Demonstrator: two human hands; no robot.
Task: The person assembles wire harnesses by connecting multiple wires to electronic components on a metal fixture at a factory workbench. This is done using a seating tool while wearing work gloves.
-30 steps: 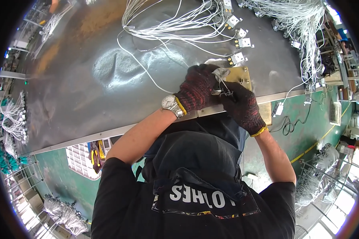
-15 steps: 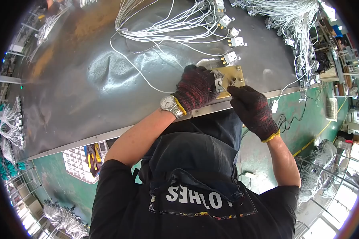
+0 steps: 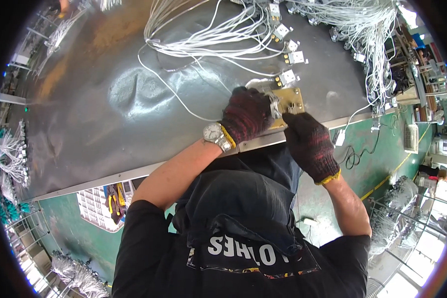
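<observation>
My left hand [image 3: 247,111], in a dark red and black knitted glove, is closed on a small white wired part [image 3: 275,107] at the left side of a brass-coloured plate fixture [image 3: 294,95]. A white wire [image 3: 166,88] runs across the table to this glove. At the plate's near right corner, my right hand [image 3: 310,141], in a matching glove, has its fingers closed. Whatever they pinch is hidden. Just beyond the plate lie several white wired connectors [image 3: 286,78] with brass-coloured terminals, in a row.
The dented metal table [image 3: 99,129] bears a tied bundle of white wires [image 3: 208,48]. A larger wire heap [image 3: 377,44] hangs over the right edge. Below, a white basket [image 3: 92,208] and pliers [image 3: 115,201] sit left, and a black cable [image 3: 353,158] lies on the floor.
My right hand has come slightly nearer to me and left. The thin metal tool seen at its fingertips earlier no longer shows clearly. My left hand has shifted slightly nearer and right.
</observation>
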